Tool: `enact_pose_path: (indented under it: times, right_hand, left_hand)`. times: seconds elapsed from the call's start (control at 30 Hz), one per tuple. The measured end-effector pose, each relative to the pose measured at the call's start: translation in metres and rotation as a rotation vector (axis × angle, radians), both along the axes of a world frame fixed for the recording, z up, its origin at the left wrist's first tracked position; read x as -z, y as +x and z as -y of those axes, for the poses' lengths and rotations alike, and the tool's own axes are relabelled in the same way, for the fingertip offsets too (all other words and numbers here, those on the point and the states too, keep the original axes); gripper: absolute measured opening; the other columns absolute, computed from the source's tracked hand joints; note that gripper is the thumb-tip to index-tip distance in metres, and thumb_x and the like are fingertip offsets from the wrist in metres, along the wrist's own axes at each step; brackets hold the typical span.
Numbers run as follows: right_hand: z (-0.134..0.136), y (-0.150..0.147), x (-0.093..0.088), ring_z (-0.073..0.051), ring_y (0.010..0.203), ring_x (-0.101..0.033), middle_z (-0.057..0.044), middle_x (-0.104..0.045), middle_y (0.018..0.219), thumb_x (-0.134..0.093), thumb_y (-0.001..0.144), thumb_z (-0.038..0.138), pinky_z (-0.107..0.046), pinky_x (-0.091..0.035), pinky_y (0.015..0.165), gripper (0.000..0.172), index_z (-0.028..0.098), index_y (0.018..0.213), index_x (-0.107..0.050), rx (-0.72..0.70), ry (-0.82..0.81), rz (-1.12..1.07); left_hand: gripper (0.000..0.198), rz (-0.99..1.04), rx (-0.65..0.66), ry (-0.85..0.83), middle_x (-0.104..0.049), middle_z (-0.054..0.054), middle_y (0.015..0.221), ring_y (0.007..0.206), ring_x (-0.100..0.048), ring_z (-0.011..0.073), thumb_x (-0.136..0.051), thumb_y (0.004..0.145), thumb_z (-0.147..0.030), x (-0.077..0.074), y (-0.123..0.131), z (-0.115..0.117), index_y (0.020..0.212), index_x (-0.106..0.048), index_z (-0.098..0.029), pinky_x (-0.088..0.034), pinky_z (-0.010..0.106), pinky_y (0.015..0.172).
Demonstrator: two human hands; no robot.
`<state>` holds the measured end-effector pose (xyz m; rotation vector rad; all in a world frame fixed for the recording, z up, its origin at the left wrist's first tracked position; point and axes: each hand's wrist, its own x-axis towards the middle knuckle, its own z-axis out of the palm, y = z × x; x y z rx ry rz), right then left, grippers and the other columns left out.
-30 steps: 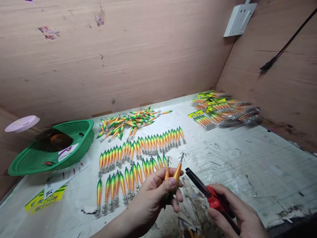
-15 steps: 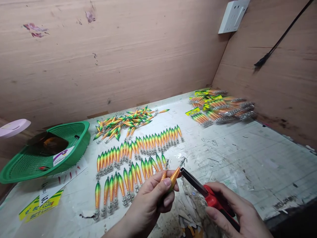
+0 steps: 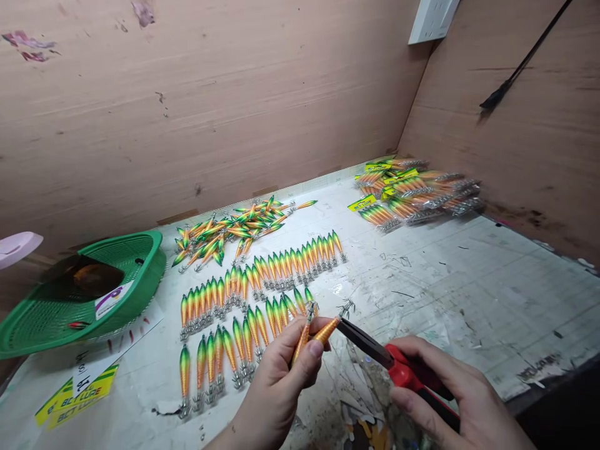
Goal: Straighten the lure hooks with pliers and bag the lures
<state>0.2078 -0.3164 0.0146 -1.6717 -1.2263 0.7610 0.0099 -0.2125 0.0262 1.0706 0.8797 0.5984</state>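
Between the thumb and fingers of my left hand are two squid jigs, their hooked ends pointing up and away. One orange squid jig leans to the right; the other squid jig stands more upright beside it. My right hand is closed round the red and black handles of the pliers. The tips of the pliers' dark jaws meet the right-hand jig just below its metal hooks. Whether the jaws grip it I cannot tell. Rows of green and orange squid jigs lie left of my hands.
Behind the rows lies a loose heap of squid jigs. Bagged jigs with yellow labels are piled at the back right. A green basket sits at left, near yellow printed cards. Wooden walls enclose the table.
The view has shifted slightly. In my left hand the two jigs have spread apart, and more of the left one shows. The pliers' tips stay at the right-hand jig.
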Motion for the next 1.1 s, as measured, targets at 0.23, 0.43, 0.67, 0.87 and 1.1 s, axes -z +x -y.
enact_pose_path:
  times: [0.23,0.43,0.67,0.87,1.1]
  right_hand:
    - [-0.002,0.007,-0.006,-0.015,0.074,-0.07,0.001,-0.067,0.077,-0.062,0.085,0.045,-0.017,-0.057,0.061,0.021,0.025,0.092,-0.062,-0.091,-0.021,0.03]
    - [-0.002,0.002,-0.011,-0.015,0.071,-0.068,-0.001,-0.068,0.079,-0.063,0.085,0.047,-0.018,-0.057,0.062,0.023,0.025,0.089,-0.062,-0.056,-0.023,0.012]
    - [-0.005,0.004,-0.013,-0.014,0.068,-0.068,0.002,-0.065,0.073,-0.065,0.082,0.045,-0.015,-0.056,0.059,0.02,0.025,0.082,-0.062,-0.042,-0.005,0.01]
    - [-0.006,0.002,-0.013,-0.016,0.072,-0.07,0.003,-0.063,0.067,-0.066,0.081,0.046,-0.015,-0.056,0.059,0.021,0.025,0.08,-0.063,-0.026,-0.008,0.008]
    - [-0.005,0.014,-0.007,-0.017,0.075,-0.073,0.001,-0.067,0.072,-0.064,0.085,0.041,-0.016,-0.057,0.061,0.017,0.025,0.09,-0.064,-0.173,0.01,0.139]
  left_hand:
    - [0.045,-0.175,-0.023,0.233,-0.048,0.003,0.078,0.071,-0.041,0.0158,-0.06,0.088,-0.057,-0.008,-0.001,0.004,0.114,-0.072,-0.023,-0.032,0.026,0.06]
    - [0.04,-0.174,-0.08,0.214,-0.049,0.004,0.076,0.076,-0.044,0.0187,-0.065,0.086,-0.054,-0.011,0.0,0.007,0.11,-0.075,-0.023,-0.034,0.027,0.064]
    - [0.041,-0.213,-0.083,0.214,-0.055,0.008,0.087,0.083,-0.047,0.0212,-0.062,0.087,-0.054,-0.009,-0.001,0.008,0.11,-0.075,-0.023,-0.037,0.027,0.065]
    - [0.038,-0.113,-0.109,0.091,-0.06,0.008,0.088,0.073,-0.046,0.0187,-0.067,0.086,-0.044,0.001,-0.007,0.011,0.118,-0.071,-0.024,-0.035,0.026,0.059]
    - [0.039,-0.066,-0.102,0.05,-0.062,0.008,0.088,0.069,-0.047,0.0173,-0.07,0.084,-0.042,0.003,-0.01,0.011,0.118,-0.07,-0.023,-0.034,0.026,0.056]
